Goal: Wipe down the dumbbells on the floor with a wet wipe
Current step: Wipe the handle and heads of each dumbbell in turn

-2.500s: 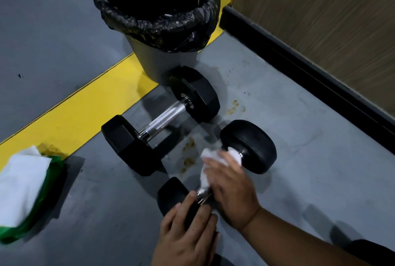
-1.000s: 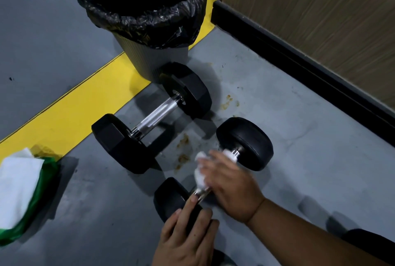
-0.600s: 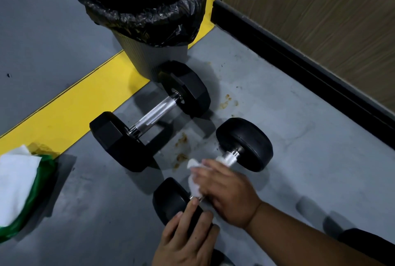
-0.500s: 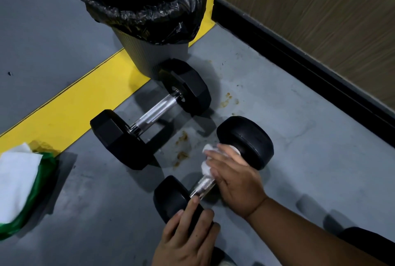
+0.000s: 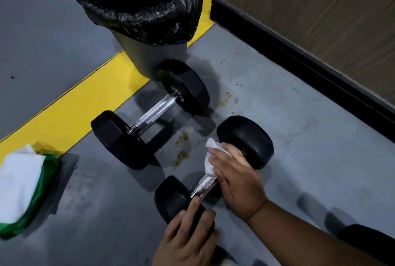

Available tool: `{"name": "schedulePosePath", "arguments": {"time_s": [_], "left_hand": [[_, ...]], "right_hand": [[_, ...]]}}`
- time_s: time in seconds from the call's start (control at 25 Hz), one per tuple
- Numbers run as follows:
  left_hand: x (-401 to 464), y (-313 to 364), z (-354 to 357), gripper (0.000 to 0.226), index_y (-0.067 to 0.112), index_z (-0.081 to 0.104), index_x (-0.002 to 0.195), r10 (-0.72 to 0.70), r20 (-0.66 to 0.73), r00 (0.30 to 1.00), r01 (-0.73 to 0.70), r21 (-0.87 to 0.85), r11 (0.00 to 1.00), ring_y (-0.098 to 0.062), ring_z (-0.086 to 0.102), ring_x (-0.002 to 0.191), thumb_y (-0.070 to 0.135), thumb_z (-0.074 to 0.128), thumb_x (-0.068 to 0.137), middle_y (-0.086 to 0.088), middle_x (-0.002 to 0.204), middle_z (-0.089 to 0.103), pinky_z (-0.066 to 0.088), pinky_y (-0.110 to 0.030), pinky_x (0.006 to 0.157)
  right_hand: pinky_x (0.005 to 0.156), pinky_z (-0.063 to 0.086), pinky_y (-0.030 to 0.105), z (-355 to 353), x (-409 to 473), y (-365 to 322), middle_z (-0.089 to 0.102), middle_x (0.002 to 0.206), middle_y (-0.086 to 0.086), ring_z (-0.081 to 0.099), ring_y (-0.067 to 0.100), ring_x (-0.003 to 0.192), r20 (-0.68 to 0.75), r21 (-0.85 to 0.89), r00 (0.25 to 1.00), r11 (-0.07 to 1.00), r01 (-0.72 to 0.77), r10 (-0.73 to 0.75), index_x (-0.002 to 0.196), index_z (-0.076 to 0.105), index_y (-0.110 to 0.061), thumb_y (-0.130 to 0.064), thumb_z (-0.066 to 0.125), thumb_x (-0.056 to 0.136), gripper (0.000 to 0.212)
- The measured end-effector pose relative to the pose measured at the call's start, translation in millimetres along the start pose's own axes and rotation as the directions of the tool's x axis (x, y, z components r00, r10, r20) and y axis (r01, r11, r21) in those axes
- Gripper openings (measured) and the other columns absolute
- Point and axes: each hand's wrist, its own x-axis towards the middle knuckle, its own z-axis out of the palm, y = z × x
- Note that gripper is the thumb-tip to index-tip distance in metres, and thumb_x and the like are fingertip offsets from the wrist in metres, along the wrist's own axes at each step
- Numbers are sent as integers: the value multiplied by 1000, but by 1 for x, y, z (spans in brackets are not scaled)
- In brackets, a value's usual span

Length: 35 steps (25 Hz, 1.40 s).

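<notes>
On the floor [image 5: 299, 158], the left hand [image 5: 188, 238] pressed spread fingers onto the near dumbbell [image 5: 213, 171], apparently steadying it, while the right hand [image 5: 237, 180] curled a wipe [image 5: 210, 156] around its handle.

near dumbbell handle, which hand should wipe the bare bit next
Right. The right hand already grips the wipe round the handle, just above its bare metal. The left hand rests on the near weight, steadying it.
</notes>
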Motion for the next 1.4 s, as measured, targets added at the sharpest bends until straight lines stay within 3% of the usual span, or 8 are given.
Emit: {"name": "schedulePosePath", "arguments": {"time_s": [0.2,0.4,0.56,0.72,0.8,0.96,1.2,1.4], "left_hand": [[-5,-3,-6,41,27,59,113,66,-114,991,-33,271,962,-32,44,138,6,26,103,-1,132,63,32,-44,111],[3,15,-18,39,33,63,81,-106,-177,978,92,-87,992,-22,42,143,23,36,107,10,133,62,27,-31,117],[13,4,-37,10,31,67,100,-301,-244,922,197,-376,906,-15,50,134,36,64,91,5,140,54,37,-32,103],[24,-32,-43,106,14,53,133,-531,-38,846,447,-491,748,-20,45,133,73,82,49,-10,147,42,43,-32,107],[22,-38,-39,132,8,46,143,-579,127,806,551,-520,653,-17,42,136,79,80,38,-5,149,40,35,-24,112],[20,-30,-35,137,8,43,145,-593,205,779,608,-477,635,-14,45,133,79,78,34,1,145,45,37,-28,111],[19,-22,-35,135,5,43,145,-577,180,797,590,-434,681,-21,48,133,83,75,41,-4,147,44,44,-38,106],[19,-16,-34,134,4,41,146,-573,174,800,588,-418,693,-23,45,135,80,74,40,-6,148,42,40,-39,109]], "right_hand": [[104,50,33,10,-21,-25,57,146,-9,45,20,142,149,63,964,975,213,-220,126,70,-15,-18,55,104,28],[109,46,40,0,-2,2,60,142,-6,44,23,143,59,30,998,999,25,-26,123,71,-12,-20,49,105,30],[106,49,36,6,-17,-14,57,146,-7,42,24,144,92,35,990,994,104,-107,126,70,-13,-22,51,103,31],[96,54,37,4,-21,-12,55,148,-8,47,22,141,210,17,928,951,310,-307,133,67,-17,-19,58,101,33],[96,54,40,-1,-10,-1,59,143,-6,50,23,138,161,-34,959,970,242,-234,127,70,-16,-19,57,101,29],[106,48,39,4,-10,-2,65,135,-5,49,25,137,-1,-21,999,999,36,-36,115,74,-11,-21,51,104,28],[97,53,34,7,-19,-14,66,134,-5,58,22,129,138,-5,942,951,309,-305,116,74,-14,-21,54,105,25],[105,49,35,3,-14,-4,68,131,-4,51,23,136,9,-49,998,997,58,-58,110,76,-11,-27,44,108,36]]}}
